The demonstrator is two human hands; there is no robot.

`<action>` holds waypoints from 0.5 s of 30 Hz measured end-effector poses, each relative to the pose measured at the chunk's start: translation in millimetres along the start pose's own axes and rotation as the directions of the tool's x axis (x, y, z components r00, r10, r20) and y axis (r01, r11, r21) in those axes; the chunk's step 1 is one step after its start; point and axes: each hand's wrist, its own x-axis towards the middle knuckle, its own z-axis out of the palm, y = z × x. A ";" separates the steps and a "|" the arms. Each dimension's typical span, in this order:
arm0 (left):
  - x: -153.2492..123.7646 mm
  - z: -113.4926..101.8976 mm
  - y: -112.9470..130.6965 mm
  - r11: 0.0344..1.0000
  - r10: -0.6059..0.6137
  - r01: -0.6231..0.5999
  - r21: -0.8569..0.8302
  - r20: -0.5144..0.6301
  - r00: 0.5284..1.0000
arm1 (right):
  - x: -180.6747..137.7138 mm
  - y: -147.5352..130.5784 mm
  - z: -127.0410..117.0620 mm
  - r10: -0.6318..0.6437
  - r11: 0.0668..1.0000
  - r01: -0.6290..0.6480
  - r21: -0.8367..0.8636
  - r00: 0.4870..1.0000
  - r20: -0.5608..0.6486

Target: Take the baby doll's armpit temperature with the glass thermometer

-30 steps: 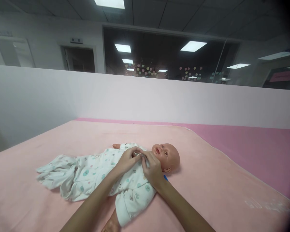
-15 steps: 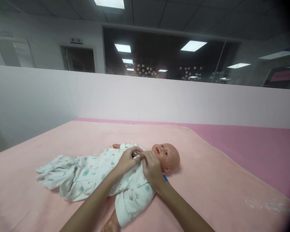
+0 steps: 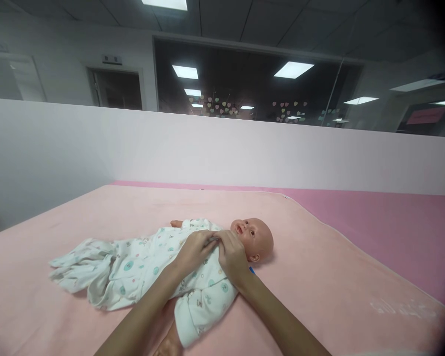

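A baby doll [image 3: 254, 236] lies on its back on a pale pink blanket [image 3: 319, 277], head to the right. It wears a white romper [image 3: 152, 264] printed with small teal and pink shapes. My left hand [image 3: 195, 250] and my right hand [image 3: 233, 258] meet on the doll's chest just below its chin. Both pinch the romper's fabric near the neckline, fingertips touching. The romper's legs lie limp and crumpled at the left. One bare doll hand [image 3: 176, 223] shows beyond the far sleeve.
A darker pink mat [image 3: 393, 217] lies under the blanket to the right. A low white partition wall [image 3: 222, 148] runs behind the bed. A small blue item [image 3: 251, 270] peeks out beside the doll's neck.
My two hands have stayed on the doll's chest, their fingers drawn slightly closer together at the neckline. The view has shifted a little.
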 end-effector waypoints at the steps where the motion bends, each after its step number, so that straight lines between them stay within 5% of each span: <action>1: -0.4 0.1 0.9 1.000 0.000 0.001 -0.008 0.001 1.000 | -0.2 -0.1 0.3 -0.001 1.000 0.001 -0.002 1.000 -0.015; 7: 2.3 0.8 -1.7 0.996 -0.057 0.054 -0.077 -0.040 0.998 | 0.6 -5.2 -1.9 -0.010 1.000 0.011 0.014 0.997 -0.083; 11: 5.7 -15.8 2.3 0.942 -0.215 0.196 -0.273 -0.043 0.976 | 2.1 -7.8 -5.7 -0.013 0.998 0.022 0.059 0.989 -0.150; 13: -2.3 -30.1 15.1 0.922 -0.275 0.196 -0.335 -0.208 0.939 | 1.8 -8.4 -7.0 -0.001 0.997 0.014 0.071 0.986 -0.168; 15: -19.3 -42.4 32.1 0.941 -0.253 0.101 -0.323 -0.474 0.844 | 0.8 -8.6 -7.4 0.006 0.997 0.006 0.079 0.988 -0.153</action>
